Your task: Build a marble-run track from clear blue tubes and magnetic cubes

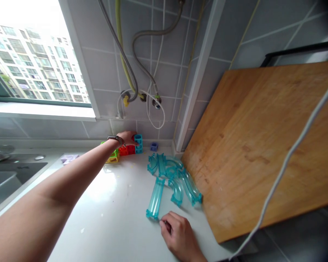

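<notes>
My left hand (pixel 128 138) reaches to the back of the counter and grips a stack of light blue toy blocks (pixel 138 144). Its thumb shows at the front, while the other fingers are partly hidden behind. Against the stack's left side are red blocks (pixel 127 150), then green and yellow blocks (pixel 113 156), partly covered by my forearm. Loosely curled into a fist, my right hand (pixel 177 233) rests on the counter near a straight clear teal track piece (pixel 155 199); nothing shows in it. Curved teal track pieces (pixel 176 191) lie in a group beyond.
A single dark blue block (pixel 153 146) sits near the back corner. On the right leans a large wooden board (pixel 262 145), with a white cable (pixel 278 171) crossing in front. A sink (pixel 19 174) is at the left. Hoses (pixel 135 40) hang on the tiled wall.
</notes>
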Action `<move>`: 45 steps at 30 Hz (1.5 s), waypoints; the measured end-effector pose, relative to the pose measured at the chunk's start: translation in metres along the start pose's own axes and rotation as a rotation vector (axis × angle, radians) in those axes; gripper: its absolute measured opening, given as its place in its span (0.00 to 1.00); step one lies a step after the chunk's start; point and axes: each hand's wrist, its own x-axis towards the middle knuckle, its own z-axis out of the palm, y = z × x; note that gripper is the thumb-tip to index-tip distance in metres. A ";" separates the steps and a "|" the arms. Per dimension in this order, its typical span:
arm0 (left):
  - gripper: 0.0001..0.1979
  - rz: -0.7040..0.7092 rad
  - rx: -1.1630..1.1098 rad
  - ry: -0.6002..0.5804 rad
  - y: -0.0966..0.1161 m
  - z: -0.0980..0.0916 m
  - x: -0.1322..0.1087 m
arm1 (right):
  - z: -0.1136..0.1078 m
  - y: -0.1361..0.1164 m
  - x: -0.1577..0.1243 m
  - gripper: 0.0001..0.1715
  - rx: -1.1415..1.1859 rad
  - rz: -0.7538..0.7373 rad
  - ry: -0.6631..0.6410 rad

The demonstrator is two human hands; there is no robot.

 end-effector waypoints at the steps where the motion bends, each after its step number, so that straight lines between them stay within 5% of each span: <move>1: 0.38 0.011 -0.001 -0.003 0.000 -0.002 -0.001 | 0.001 0.001 -0.001 0.10 0.015 -0.001 0.004; 5: 0.40 0.058 0.006 -0.013 0.000 -0.006 -0.006 | -0.007 -0.002 -0.003 0.13 0.173 -0.007 0.044; 8: 0.41 0.076 0.012 -0.027 -0.001 -0.005 -0.008 | -0.028 -0.020 0.021 0.15 0.292 -0.030 0.146; 11: 0.42 0.078 0.013 -0.036 -0.002 -0.002 -0.008 | -0.044 -0.042 0.091 0.11 0.330 -0.065 0.247; 14: 0.44 0.086 0.008 -0.046 -0.003 -0.001 -0.006 | -0.031 -0.045 0.193 0.16 0.365 -0.039 0.308; 17: 0.45 0.098 0.004 -0.044 -0.002 0.000 -0.006 | 0.003 -0.028 0.288 0.36 0.421 0.126 0.093; 22: 0.46 0.105 -0.003 -0.033 -0.002 0.002 -0.005 | 0.049 0.003 0.369 0.38 0.425 0.027 -0.114; 32: 0.50 0.104 -0.040 -0.039 -0.006 0.005 -0.001 | 0.072 0.045 0.389 0.26 0.342 0.000 -0.188; 41: 0.50 0.144 -0.088 -0.050 0.002 -0.016 -0.011 | 0.029 0.032 0.360 0.23 0.399 0.059 -0.101; 45: 0.36 0.128 -0.131 0.001 0.012 -0.049 -0.021 | 0.002 0.009 0.325 0.25 0.498 0.063 -0.043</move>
